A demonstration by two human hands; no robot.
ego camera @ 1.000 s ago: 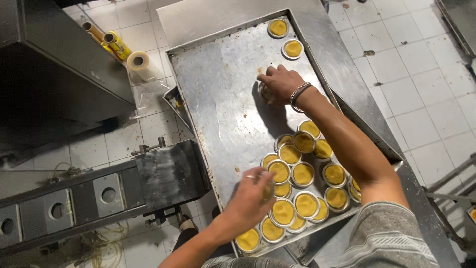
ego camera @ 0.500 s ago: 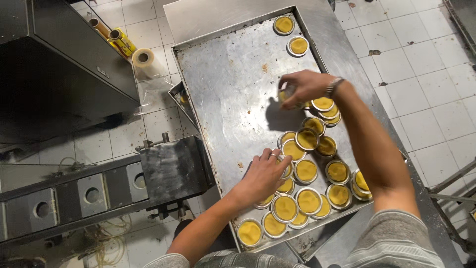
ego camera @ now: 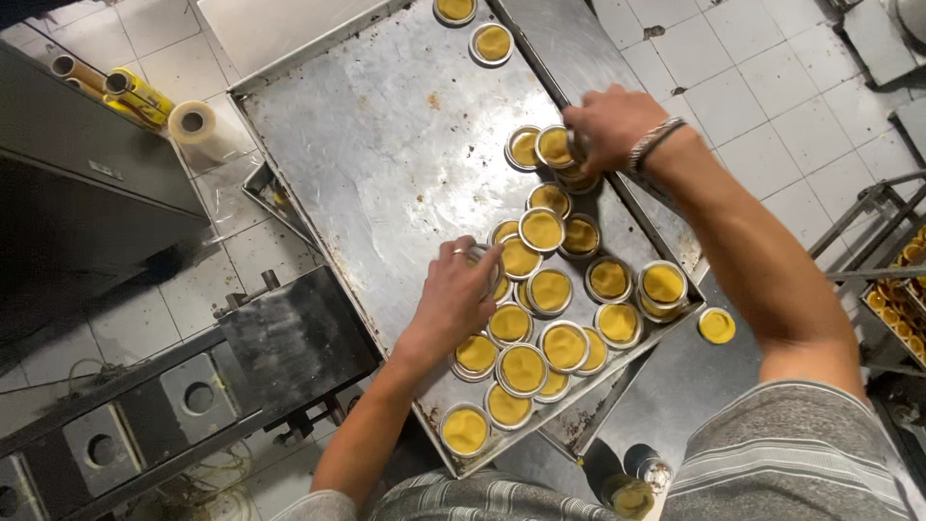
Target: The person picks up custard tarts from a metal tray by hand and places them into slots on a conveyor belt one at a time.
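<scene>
I see a big steel tray (ego camera: 386, 154), long axis running from 11 o'clock to 5 o'clock, near end pointing at me. It carries small round foil cups of yellow filling, all sitting mouth-up.

Left hand (ego camera: 453, 299) sits at the tray's middle, on the 9 o'clock edge of the main cluster (ego camera: 550, 318). Fingers curl narrow around a cup (ego camera: 487, 265) at the cluster's edge; that cup is mostly hidden under the fingertips, so I cannot tell if it is lifted or merely touched. Ring on one finger.

Right hand (ego camera: 612, 121) is at 1 o'clock from the left, over the tray's right rim. Fingers pinch a tilted cup (ego camera: 557, 147), rim toward 9 o'clock, with what looks like more cups stacked under the palm. Just beside it at 9 o'clock lies another cup (ego camera: 524, 148), flat on the tray. Bracelet (ego camera: 654, 143) on the wrist.

The cluster spreads toward 5 o'clock, cups touching and partly overlapping. Two cups (ego camera: 492, 42) stand apart at the far 12 o'clock end. One loose cup (ego camera: 717, 325) lies off the tray at 3 o'clock, on the steel table (ego camera: 666, 386).

Off at 10 o'clock: a roll of clear film (ego camera: 193, 123) and yellow rolls (ego camera: 135, 92) on the tiled floor.
</scene>
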